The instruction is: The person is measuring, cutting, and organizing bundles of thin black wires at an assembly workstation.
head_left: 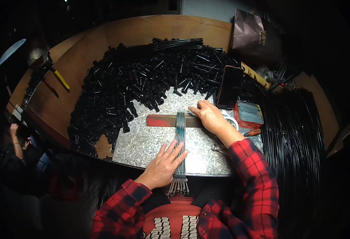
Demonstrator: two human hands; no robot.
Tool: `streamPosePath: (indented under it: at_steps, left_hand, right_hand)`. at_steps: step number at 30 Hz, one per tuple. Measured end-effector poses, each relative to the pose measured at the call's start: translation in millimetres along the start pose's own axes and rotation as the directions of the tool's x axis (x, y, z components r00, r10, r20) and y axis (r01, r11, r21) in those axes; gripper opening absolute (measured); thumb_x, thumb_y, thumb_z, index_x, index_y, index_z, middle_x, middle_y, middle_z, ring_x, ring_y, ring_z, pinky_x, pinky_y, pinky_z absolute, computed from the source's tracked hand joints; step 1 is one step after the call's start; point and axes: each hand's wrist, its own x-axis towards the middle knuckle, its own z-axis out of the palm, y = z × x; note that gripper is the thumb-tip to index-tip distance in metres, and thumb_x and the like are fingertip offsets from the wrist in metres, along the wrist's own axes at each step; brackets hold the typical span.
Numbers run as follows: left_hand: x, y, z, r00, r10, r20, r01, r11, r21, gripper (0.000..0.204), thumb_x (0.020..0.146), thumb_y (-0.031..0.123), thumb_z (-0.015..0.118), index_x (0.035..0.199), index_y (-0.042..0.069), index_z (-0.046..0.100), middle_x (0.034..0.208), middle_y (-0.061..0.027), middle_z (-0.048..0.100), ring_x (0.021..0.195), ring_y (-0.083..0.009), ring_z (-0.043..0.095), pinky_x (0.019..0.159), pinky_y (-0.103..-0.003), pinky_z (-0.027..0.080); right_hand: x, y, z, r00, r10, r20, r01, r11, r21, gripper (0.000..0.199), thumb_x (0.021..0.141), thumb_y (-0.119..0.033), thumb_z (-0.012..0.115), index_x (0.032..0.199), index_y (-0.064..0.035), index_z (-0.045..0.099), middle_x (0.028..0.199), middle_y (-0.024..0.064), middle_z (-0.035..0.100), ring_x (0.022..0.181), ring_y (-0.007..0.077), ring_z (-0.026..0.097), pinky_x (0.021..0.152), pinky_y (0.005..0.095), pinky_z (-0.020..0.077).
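Head view: my left hand (163, 165) lies flat, ungripping, on aligned rods (180, 147); right hand (209, 116) presses red bar (163, 120); black fittings (143, 83) pile untouched at upper centre.

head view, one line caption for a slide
Left hand flattens thin metal rods across a red bar; right hand steadies.

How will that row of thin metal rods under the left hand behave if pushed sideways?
The rods look round and loose, so they would probably roll or fan apart. They seem stiff, bridging the red bar without sagging. The left hand pressing them flat likely keeps them aligned.
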Motion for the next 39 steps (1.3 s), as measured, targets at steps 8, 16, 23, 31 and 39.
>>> streamPosePath:
  at_steps: [8,16,23,31,39]
  left_hand:
    - [-1,-2,-2,1.0,-0.003,-0.009,0.003,0.999,0.036,0.075,0.08,0.05,0.063,0.134,0.001,0.045,0.142,-0.0238,0.037,0.136,-0.0409,0.029,0.109,-0.053,0.025]
    - [-2,-2,-2,1.0,0.0,-0.002,0.0,0.999,0.035,0.077,0.08,0.052,0.063,0.134,0.001,0.045,0.142,-0.025,0.037,0.136,-0.0411,0.029,0.11,-0.053,0.024]
    - [-2,-3,1,1.0,0.004,-0.004,-0.004,0.999,0.042,0.077,0.079,0.052,0.063,0.134,0.002,0.045,0.141,-0.0255,0.037,0.136,-0.0417,0.029,0.11,-0.053,0.024]
    - [-1,-1,0,1.0,0.001,-0.006,-0.001,0.999,0.036,0.073,0.081,0.048,0.063,0.135,0.002,0.044,0.142,-0.0252,0.037,0.136,-0.0412,0.029,0.11,-0.053,0.024]
    - [0,1,-3,1.0,-0.012,-0.002,0.012,1.0,0.008,0.075,0.08,0.049,0.063,0.136,0.002,0.044,0.142,-0.0251,0.036,0.136,-0.041,0.029,0.11,-0.052,0.024]
  right_hand:
    - [5,0,2,1.0,-0.006,-0.012,0.006,1.0,-0.002,0.037,0.082,-0.009,0.05,0.117,-0.0121,0.064,0.089,0.0094,0.055,0.087,0.0255,0.056,0.078,0.0355,0.0481]
    - [4,-1,3,1.0,-0.017,-0.017,0.017,1.0,-0.018,0.038,0.082,-0.007,0.05,0.117,-0.0124,0.064,0.089,0.0097,0.055,0.088,0.0262,0.057,0.077,0.0363,0.0484]
    - [6,-2,-1,0.999,-0.042,-0.01,0.042,0.999,-0.033,0.038,0.081,-0.006,0.051,0.116,-0.011,0.065,0.089,0.0106,0.056,0.086,0.027,0.057,0.076,0.0372,0.0487]
    - [7,-3,2,0.998,-0.061,-0.032,0.061,0.998,-0.011,0.039,0.081,-0.006,0.05,0.117,-0.011,0.064,0.087,0.0108,0.055,0.086,0.0272,0.057,0.075,0.0374,0.0484]
    - [12,-7,-5,0.994,-0.105,-0.037,0.102,0.992,-0.078,0.037,0.082,-0.008,0.049,0.116,-0.0098,0.064,0.086,0.0108,0.053,0.083,0.027,0.055,0.076,0.0374,0.047]
